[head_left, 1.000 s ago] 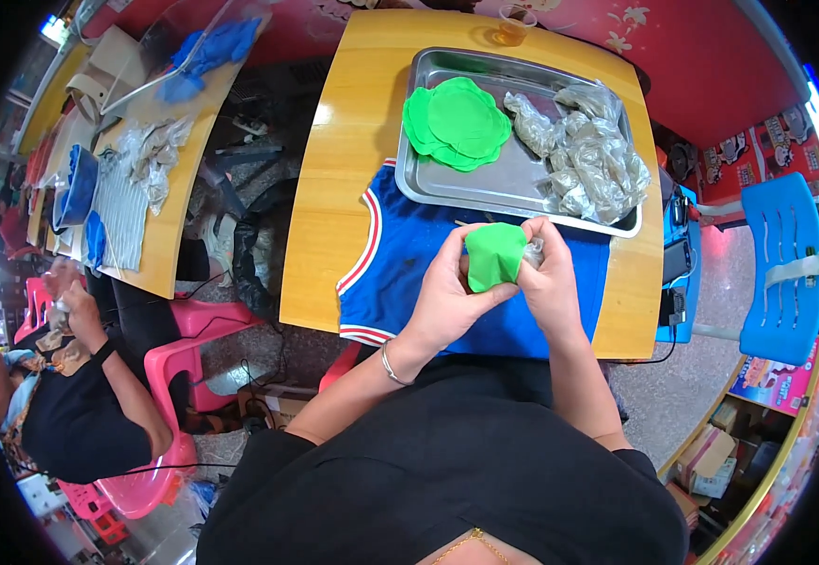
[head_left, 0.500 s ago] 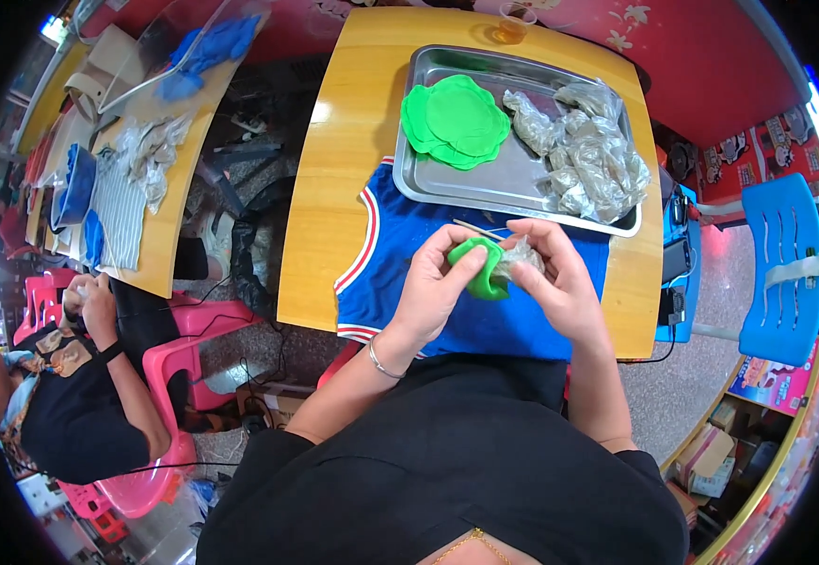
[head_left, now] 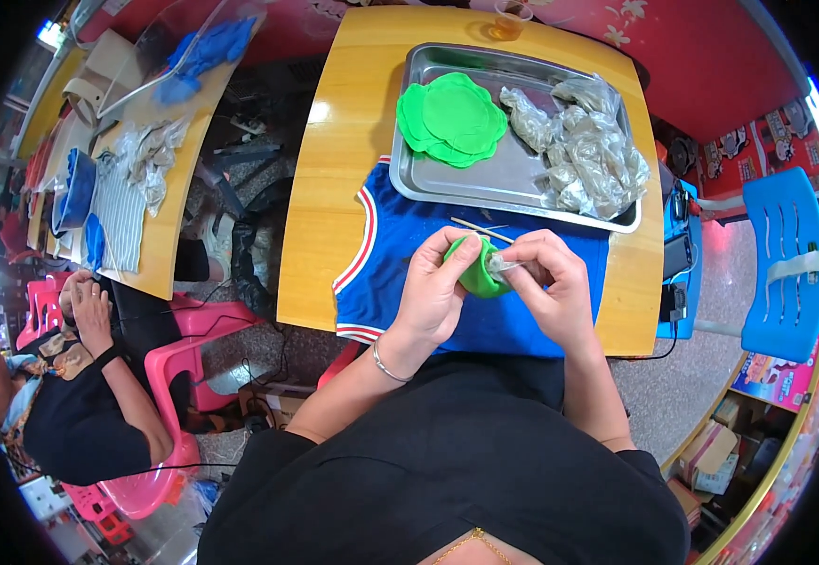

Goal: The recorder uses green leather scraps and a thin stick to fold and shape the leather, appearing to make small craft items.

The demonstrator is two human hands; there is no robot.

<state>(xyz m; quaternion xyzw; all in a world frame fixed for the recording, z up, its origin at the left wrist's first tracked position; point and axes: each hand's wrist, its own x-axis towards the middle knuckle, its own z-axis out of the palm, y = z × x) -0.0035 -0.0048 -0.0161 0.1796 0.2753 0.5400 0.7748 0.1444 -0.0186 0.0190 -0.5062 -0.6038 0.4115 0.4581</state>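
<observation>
My left hand (head_left: 433,282) grips a curved green pad (head_left: 485,281), its thumb on top. My right hand (head_left: 555,287) pinches crumpled clear plastic (head_left: 497,266) against the green pad's right side, its fingertips partly hiding it. Beneath both hands lies a blue vest (head_left: 489,330) with red-and-white trim, a thin stick (head_left: 466,227) on it just above my fingers. Beyond is a metal tray (head_left: 428,179) holding a stack of flat green round pieces (head_left: 452,118) on the left and several crumpled clear bags of beige filling (head_left: 593,155) on the right.
Yellow table (head_left: 315,235), with a cup (head_left: 508,21) at the back. A second table (head_left: 169,240) at left holds cloths and plastic. A seated co-worker (head_left: 89,405) is on a pink chair (head_left: 193,358). A blue chair (head_left: 775,320) stands at right; shelves (head_left: 715,461) sit lower right.
The green pad has gone from spread out to curled in my left hand. My right fingers have closed over the plastic bundle. The co-worker's hands have moved.
</observation>
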